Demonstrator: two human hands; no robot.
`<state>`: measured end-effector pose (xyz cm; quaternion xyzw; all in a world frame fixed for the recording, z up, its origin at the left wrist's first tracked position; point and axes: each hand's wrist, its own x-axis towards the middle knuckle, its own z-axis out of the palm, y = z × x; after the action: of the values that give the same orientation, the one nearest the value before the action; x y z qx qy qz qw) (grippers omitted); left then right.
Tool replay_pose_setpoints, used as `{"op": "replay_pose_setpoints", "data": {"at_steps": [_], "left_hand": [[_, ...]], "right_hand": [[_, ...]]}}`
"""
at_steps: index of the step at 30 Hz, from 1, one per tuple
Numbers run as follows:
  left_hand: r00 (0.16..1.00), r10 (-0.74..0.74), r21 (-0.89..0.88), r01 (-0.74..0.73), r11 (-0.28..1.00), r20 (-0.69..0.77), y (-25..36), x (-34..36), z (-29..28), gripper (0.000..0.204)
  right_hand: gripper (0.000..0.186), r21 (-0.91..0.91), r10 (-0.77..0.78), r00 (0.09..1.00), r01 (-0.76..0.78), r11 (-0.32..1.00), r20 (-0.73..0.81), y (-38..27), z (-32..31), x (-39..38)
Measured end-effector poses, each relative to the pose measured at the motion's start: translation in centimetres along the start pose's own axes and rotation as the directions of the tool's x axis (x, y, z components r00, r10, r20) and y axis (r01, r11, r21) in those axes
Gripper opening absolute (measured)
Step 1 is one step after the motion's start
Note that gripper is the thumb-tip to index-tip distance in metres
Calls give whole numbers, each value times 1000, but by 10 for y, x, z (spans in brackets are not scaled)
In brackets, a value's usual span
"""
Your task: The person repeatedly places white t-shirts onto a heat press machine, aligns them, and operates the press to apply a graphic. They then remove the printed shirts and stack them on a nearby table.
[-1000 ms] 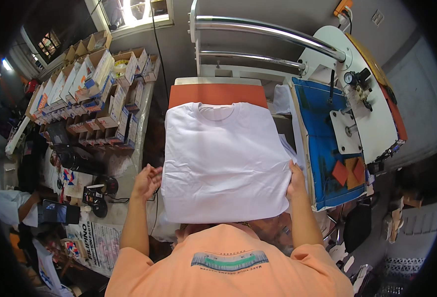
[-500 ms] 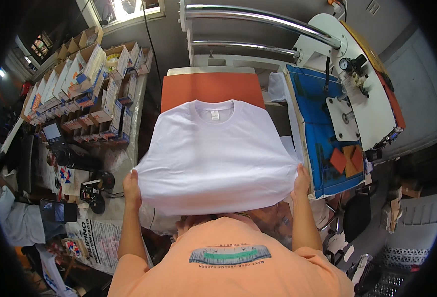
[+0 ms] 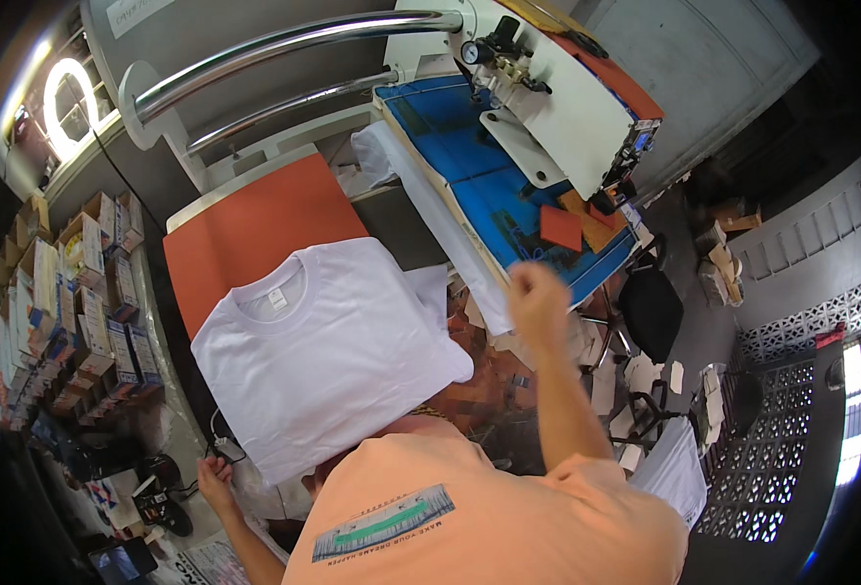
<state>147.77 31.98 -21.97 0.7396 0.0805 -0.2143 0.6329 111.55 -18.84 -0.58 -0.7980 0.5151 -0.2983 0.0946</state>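
A white T-shirt point(image 3: 323, 341) lies on the orange-red platen point(image 3: 255, 224) of a press, its collar with a small label toward the far end. Its lower part hangs over the near edge. Just off the shirt's near left side is my left hand point(image 3: 216, 480), apart from the cloth, fingers loosely spread beside a cable point(image 3: 224, 448). My right hand point(image 3: 537, 302) is off the shirt, raised over the near edge of the blue pad point(image 3: 489, 195) on the right. Motion smears its fingers, so what they hold, if anything, does not show.
Chrome bars point(image 3: 294, 58) run above the platen to the white press head point(image 3: 586, 97), which carries a pressure gauge. Orange squares point(image 3: 561, 227) rest on the blue pad. Small open boxes point(image 3: 79, 302) are stacked at left. A black chair point(image 3: 650, 312) stands at right.
Both hands have let go of the T-shirt, which has settled onto the platen. My right hand has moved right toward the blue pad, and the view has turned to the right.
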Motion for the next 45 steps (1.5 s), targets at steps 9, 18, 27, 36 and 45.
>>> {"op": "replay_pose_setpoints", "data": {"at_steps": [9, 18, 27, 36, 45], "left_hand": [[893, 424, 317, -449, 835, 150, 73, 2, 84, 23], [507, 717, 85, -840, 537, 479, 196, -93, 201, 18], [457, 630, 162, -869, 468, 628, 269, -3, 224, 17], [534, 497, 185, -786, 590, 684, 255, 94, 332, 18], [430, 427, 482, -876, -16, 796, 219, 65, 288, 27]], "right_hand": [[47, 128, 546, 829, -532, 837, -124, 82, -35, 85], [45, 599, -6, 808, -432, 674, 589, -88, 63, -51], [31, 425, -709, 672, 590, 686, 212, -180, 212, -3], [8, 350, -659, 512, 575, 739, 551, -205, 214, 59], [12, 490, -763, 610, 609, 624, 214, -187, 252, 43]]}}
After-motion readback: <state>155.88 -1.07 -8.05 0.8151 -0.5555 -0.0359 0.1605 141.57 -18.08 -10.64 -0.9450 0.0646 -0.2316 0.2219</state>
